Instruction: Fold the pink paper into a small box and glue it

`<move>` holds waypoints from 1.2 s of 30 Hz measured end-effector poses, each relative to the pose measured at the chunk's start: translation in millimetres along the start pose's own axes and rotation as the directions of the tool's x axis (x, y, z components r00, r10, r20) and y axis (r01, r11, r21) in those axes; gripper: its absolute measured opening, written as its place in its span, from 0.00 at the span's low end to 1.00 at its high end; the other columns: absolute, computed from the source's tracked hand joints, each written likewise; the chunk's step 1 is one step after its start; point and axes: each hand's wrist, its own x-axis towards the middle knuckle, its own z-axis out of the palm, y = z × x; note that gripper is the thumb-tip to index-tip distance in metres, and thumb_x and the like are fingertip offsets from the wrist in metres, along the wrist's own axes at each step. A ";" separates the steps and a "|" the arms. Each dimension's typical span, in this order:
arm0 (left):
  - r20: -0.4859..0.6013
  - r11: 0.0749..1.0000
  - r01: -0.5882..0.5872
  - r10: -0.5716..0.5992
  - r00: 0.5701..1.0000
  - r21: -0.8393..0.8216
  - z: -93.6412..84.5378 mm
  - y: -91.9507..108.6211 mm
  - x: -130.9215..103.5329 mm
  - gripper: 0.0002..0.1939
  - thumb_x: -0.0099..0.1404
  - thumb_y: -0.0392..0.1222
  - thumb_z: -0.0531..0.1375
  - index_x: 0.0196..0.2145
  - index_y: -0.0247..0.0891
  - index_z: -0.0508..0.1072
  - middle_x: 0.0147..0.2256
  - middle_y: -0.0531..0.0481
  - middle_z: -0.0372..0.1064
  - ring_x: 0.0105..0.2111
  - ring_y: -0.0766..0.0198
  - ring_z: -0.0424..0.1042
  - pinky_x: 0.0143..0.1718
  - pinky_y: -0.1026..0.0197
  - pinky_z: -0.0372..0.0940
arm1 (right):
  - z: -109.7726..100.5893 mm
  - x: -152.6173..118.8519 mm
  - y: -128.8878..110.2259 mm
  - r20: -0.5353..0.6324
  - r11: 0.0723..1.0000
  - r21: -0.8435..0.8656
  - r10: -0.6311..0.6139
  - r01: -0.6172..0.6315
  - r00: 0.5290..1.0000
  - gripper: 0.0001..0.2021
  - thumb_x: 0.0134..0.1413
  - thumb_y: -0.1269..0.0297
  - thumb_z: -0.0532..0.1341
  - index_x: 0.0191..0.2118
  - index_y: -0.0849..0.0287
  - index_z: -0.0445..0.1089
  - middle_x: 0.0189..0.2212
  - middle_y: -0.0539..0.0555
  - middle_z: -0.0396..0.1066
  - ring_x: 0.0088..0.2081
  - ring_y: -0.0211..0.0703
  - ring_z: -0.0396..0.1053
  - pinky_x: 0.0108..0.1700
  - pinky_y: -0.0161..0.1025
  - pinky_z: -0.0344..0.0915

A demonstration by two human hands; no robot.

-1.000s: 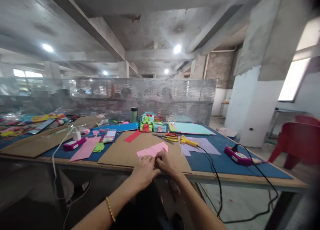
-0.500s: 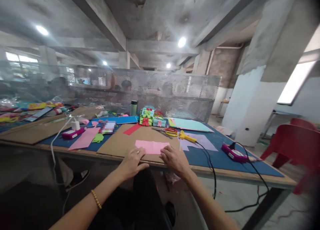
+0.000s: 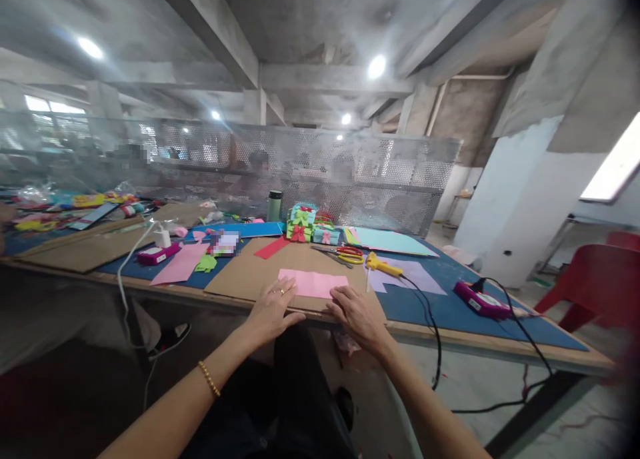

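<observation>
A pink sheet of paper with faint creases lies flat on the brown cardboard at the table's front. My left hand rests on its left end, fingers stretched out and thumb apart. At the right end my right hand lies with its fingers spread and slightly bent, the fingertips at the paper's lower corner. Neither hand grips anything. Just beyond the paper are scissors with red and yellow handles and a yellow glue gun on a lilac sheet.
Small decorated boxes with bows stand behind the cardboard, near a green flask. A red strip and another pink sheet lie to the left. A purple power strip sits right, its black cable hanging over the front edge.
The head view has shifted slightly left and down. My right hand's fingers have opened from a bent grip at the paper's right end and now lie more spread, slightly lower.
</observation>
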 end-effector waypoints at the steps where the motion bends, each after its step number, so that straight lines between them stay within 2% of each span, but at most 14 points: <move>1: -0.005 1.000 -0.010 0.010 1.000 0.016 -0.3 0.0 0.4 0.32 0.65 0.59 0.58 0.59 0.35 0.64 0.63 0.39 0.59 0.64 0.49 0.56 0.63 0.47 0.52 | -0.4 0.4 -0.6 -0.002 1.000 -0.006 0.001 -0.001 1.000 0.12 0.68 0.59 0.52 0.47 0.58 0.69 0.43 0.57 0.70 0.47 0.47 0.66 0.50 0.41 0.62; 6: 0.000 0.999 -0.023 0.023 1.000 0.045 -1.1 3.0 1.4 0.31 0.64 0.58 0.59 0.58 0.36 0.65 0.60 0.38 0.63 0.62 0.49 0.60 0.63 0.45 0.51 | -1.8 3.2 -6.8 0.005 0.999 -0.050 0.018 -0.018 1.000 0.12 0.67 0.59 0.53 0.44 0.59 0.70 0.42 0.58 0.70 0.46 0.49 0.66 0.50 0.44 0.61; 10: 0.005 0.998 -0.017 0.017 1.000 0.059 -1.1 6.4 0.6 0.30 0.65 0.57 0.59 0.58 0.37 0.63 0.60 0.37 0.62 0.62 0.49 0.58 0.63 0.43 0.49 | -1.3 3.4 -7.0 0.006 0.997 -0.079 0.006 -0.006 1.000 0.13 0.67 0.57 0.53 0.42 0.59 0.70 0.41 0.59 0.71 0.45 0.50 0.66 0.55 0.49 0.58; 14: 0.020 0.999 0.014 -0.015 1.000 0.051 -1.2 9.3 -1.2 0.37 0.62 0.60 0.61 0.61 0.35 0.61 0.61 0.36 0.60 0.63 0.47 0.57 0.64 0.42 0.47 | 4.8 -2.4 4.1 -0.017 0.996 -0.060 -0.072 0.071 0.997 0.13 0.65 0.57 0.54 0.49 0.57 0.69 0.44 0.59 0.71 0.48 0.51 0.67 0.59 0.52 0.55; 17: 0.015 0.999 0.054 -0.054 0.998 0.006 -5.2 9.9 3.7 0.43 0.61 0.65 0.59 0.64 0.35 0.56 0.62 0.37 0.60 0.62 0.48 0.58 0.62 0.45 0.51 | 10.6 -0.7 15.1 -0.051 0.999 -0.034 -0.042 0.041 0.998 0.16 0.63 0.54 0.55 0.52 0.55 0.69 0.47 0.60 0.71 0.48 0.53 0.67 0.52 0.49 0.61; 18: 0.024 0.998 0.068 -0.067 0.997 -0.005 -8.2 10.0 7.1 0.43 0.61 0.67 0.57 0.64 0.35 0.57 0.61 0.37 0.61 0.60 0.48 0.60 0.60 0.45 0.54 | 10.6 2.2 17.7 -0.029 0.999 -0.026 -0.032 0.032 0.999 0.15 0.63 0.55 0.54 0.50 0.54 0.70 0.46 0.60 0.71 0.47 0.52 0.67 0.49 0.47 0.62; 21: 0.093 0.997 0.080 -0.079 0.992 -0.009 -19.0 9.1 21.0 0.31 0.69 0.65 0.46 0.56 0.39 0.68 0.55 0.41 0.67 0.54 0.50 0.66 0.55 0.47 0.59 | 3.0 16.8 20.7 0.054 0.995 -0.092 -0.020 0.025 0.998 0.15 0.66 0.60 0.49 0.39 0.53 0.74 0.37 0.57 0.73 0.42 0.49 0.69 0.43 0.44 0.60; 24: 0.117 0.994 0.108 -0.108 0.987 0.002 -23.3 4.6 34.1 0.27 0.71 0.59 0.44 0.50 0.40 0.72 0.55 0.40 0.67 0.55 0.50 0.64 0.54 0.47 0.59 | -8.2 36.1 18.9 0.064 0.986 -0.168 -0.007 0.018 0.998 0.13 0.62 0.63 0.53 0.31 0.55 0.74 0.31 0.56 0.73 0.37 0.47 0.70 0.40 0.42 0.57; 27: 0.107 0.992 0.129 -0.128 0.986 -0.003 -17.4 -1.1 39.6 0.24 0.70 0.57 0.48 0.52 0.40 0.71 0.59 0.40 0.63 0.59 0.48 0.60 0.56 0.45 0.56 | -14.2 55.9 16.2 0.045 0.989 -0.149 -0.006 0.013 0.999 0.08 0.56 0.64 0.57 0.33 0.56 0.74 0.36 0.57 0.74 0.40 0.47 0.70 0.41 0.40 0.57; 30: 0.105 0.987 0.160 -0.158 0.982 -0.011 -8.9 -5.0 39.4 0.23 0.70 0.56 0.49 0.54 0.43 0.70 0.59 0.42 0.64 0.60 0.50 0.60 0.57 0.46 0.56 | -12.4 72.6 15.4 0.145 0.993 -0.115 0.054 -0.037 0.988 0.10 0.58 0.63 0.56 0.37 0.57 0.75 0.41 0.59 0.75 0.42 0.49 0.71 0.40 0.39 0.58; 32: 0.098 0.981 0.194 -0.191 0.977 -0.015 -5.1 -6.5 39.3 0.26 0.68 0.58 0.50 0.56 0.43 0.68 0.60 0.41 0.62 0.61 0.49 0.58 0.58 0.46 0.55 | -8.5 80.1 16.2 0.197 0.992 -0.111 0.083 -0.062 0.977 0.11 0.58 0.62 0.56 0.38 0.58 0.76 0.39 0.60 0.76 0.40 0.49 0.72 0.38 0.39 0.59; 34: 0.097 0.975 0.223 -0.220 0.971 -0.022 -3.6 -7.4 40.5 0.28 0.66 0.60 0.52 0.56 0.42 0.68 0.59 0.40 0.63 0.60 0.48 0.59 0.58 0.45 0.56 | -5.1 84.5 17.9 0.211 0.991 -0.111 0.093 -0.071 0.973 0.12 0.57 0.60 0.58 0.40 0.57 0.76 0.38 0.60 0.76 0.39 0.51 0.73 0.39 0.40 0.60; 36: 0.099 0.970 0.241 -0.237 0.966 -0.031 -4.3 -7.7 42.6 0.29 0.64 0.61 0.53 0.55 0.42 0.69 0.56 0.41 0.65 0.56 0.47 0.64 0.56 0.45 0.58 | -4.3 87.4 20.0 0.218 0.990 -0.109 0.110 -0.088 0.970 0.14 0.54 0.60 0.59 0.44 0.57 0.76 0.40 0.61 0.76 0.42 0.53 0.73 0.41 0.41 0.61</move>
